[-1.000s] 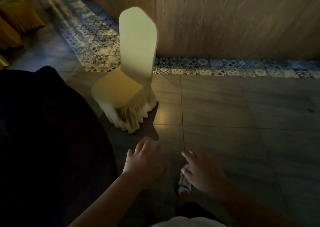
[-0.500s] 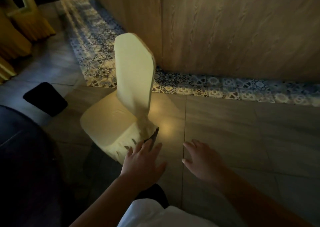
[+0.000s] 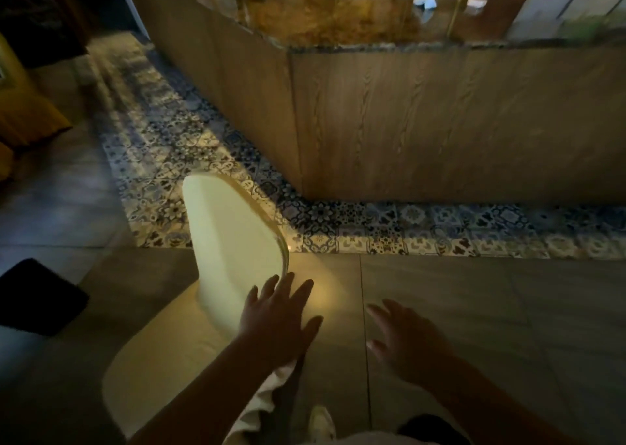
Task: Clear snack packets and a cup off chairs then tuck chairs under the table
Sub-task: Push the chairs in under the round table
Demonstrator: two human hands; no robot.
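A chair [image 3: 216, 275] draped in a pale cream cover is seen standing on the grey tiled floor [image 3: 474, 309], its backrest upright and its seat extending toward the lower left of the view. The seat surface is seen bare. The left hand [image 3: 276, 322] is held over the right edge of the chair's backrest, fingers spread and straight; whether the backrest is actually touched cannot be told. The right hand [image 3: 403, 339] is held to the right of the chair, over the floor, with fingers loosely extended and nothing held. A light-coloured shoe [image 3: 321, 424] is visible just below the chair's right corner. Beyond the chair, a strip of patterned blue and white tiles [image 3: 372, 227] is laid along the base of a wood-panelled counter [image 3: 440, 122]. To the left of the chair, a dark shape [image 3: 37, 295] lies near floor level; what it is cannot be told. Farther left of the chair, yellow fabric [image 3: 30, 112] is seen at the frame edge.
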